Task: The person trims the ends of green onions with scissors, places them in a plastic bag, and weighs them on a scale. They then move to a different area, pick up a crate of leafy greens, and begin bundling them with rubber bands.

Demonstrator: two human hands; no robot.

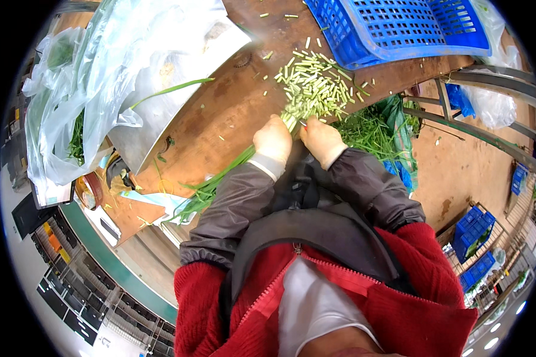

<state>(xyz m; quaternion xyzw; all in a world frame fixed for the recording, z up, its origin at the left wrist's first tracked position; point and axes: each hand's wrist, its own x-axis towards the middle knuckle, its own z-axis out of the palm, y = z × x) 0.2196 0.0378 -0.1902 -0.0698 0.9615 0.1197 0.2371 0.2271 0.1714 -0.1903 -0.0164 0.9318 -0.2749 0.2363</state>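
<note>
My gloved left hand is closed round a bunch of long green stalks, which look like garlic chives. Their leaves trail down to the left, and the pale stem ends stick out past my fingers. Close beside it, my gloved right hand is closed at those stem ends on a small tool with a red part; the rest of the tool is hidden. Just beyond both hands lies a loose pile of short-cut pale green stem pieces on the brown table.
A blue plastic basket stands at the far right of the table. At the far left is a metal sheet or pan partly under clear plastic bags. Green leaves fill a bag below the right table edge. Blue crates stand farther right.
</note>
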